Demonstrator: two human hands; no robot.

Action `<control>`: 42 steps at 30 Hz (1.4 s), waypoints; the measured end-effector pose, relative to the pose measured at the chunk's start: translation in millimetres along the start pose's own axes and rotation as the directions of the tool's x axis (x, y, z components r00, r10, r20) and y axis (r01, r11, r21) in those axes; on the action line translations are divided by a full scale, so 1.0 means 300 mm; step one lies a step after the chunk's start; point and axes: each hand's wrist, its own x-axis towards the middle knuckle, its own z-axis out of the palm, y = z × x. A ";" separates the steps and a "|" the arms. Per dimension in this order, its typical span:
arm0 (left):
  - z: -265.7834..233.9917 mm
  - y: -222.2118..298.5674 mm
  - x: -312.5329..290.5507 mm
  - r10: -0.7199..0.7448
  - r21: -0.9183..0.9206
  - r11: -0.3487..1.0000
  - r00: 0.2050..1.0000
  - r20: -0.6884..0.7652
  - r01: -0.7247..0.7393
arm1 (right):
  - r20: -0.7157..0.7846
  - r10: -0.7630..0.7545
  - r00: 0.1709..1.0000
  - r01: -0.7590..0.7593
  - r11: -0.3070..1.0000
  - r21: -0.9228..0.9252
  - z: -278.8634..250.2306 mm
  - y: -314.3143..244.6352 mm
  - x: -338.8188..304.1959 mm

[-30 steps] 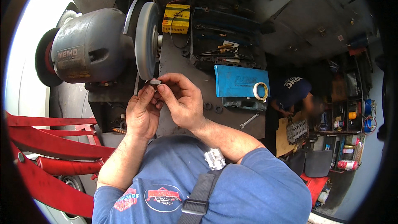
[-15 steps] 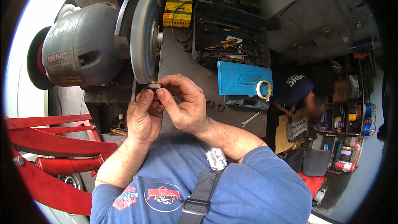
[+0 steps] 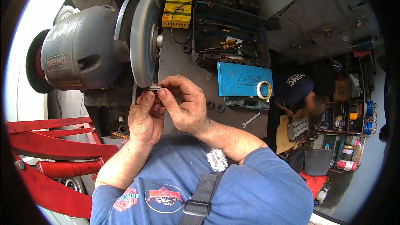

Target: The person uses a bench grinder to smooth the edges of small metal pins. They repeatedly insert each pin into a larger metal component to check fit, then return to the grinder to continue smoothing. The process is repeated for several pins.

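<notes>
A small flat metal piece [image 3: 156, 87] is pinched between the fingertips of both my hands. My left hand [image 3: 145, 118] is closed on its left end, thumb pointing up. From the right, my right hand [image 3: 183, 106] grips the other end between thumb and curled fingers. Just above the piece is the lower rim of the grey grinding wheel [image 3: 142, 43], which belongs to a bench grinder [image 3: 83, 43]. Whether the piece touches the wheel I cannot tell. My fingers hide part of the piece.
Behind the wheel stand a yellow box [image 3: 177, 12] and an open tool case [image 3: 229, 54]. A blue case lid [image 3: 237, 79] bears a tape roll [image 3: 264, 90]. A wrench [image 3: 251, 119] lies right. Red metal arms [image 3: 62, 143] fill the left. A co-worker [image 3: 296, 89] bends over an engine part [image 3: 298, 129].
The metal piece is tilted a little differently, showing a thinner, brighter edge. My hands have stayed nearly in place, and the view has shifted slightly.
</notes>
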 end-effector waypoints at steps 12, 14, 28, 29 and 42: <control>0.003 0.000 0.004 0.018 0.035 0.999 1.000 -0.005 -0.018 | -0.033 0.024 0.999 -0.025 0.999 -0.028 0.010 -0.009 0.005; 0.000 0.000 0.005 0.015 0.024 1.000 1.000 0.001 -0.015 | -0.037 0.034 0.999 -0.034 0.999 -0.009 0.013 -0.010 0.003; -0.010 0.008 0.006 0.023 0.030 0.999 0.999 0.023 -0.024 | -0.056 0.060 0.997 -0.053 0.992 0.112 0.027 -0.019 -0.003; -0.010 0.009 0.006 0.027 0.026 0.999 0.999 0.020 -0.028 | -0.039 0.039 0.998 -0.035 0.994 0.103 0.023 -0.018 -0.004; 0.005 0.011 0.000 0.031 0.036 0.999 1.000 0.001 -0.031 | 0.004 -0.024 1.000 0.024 0.994 -0.107 0.003 -0.021 0.000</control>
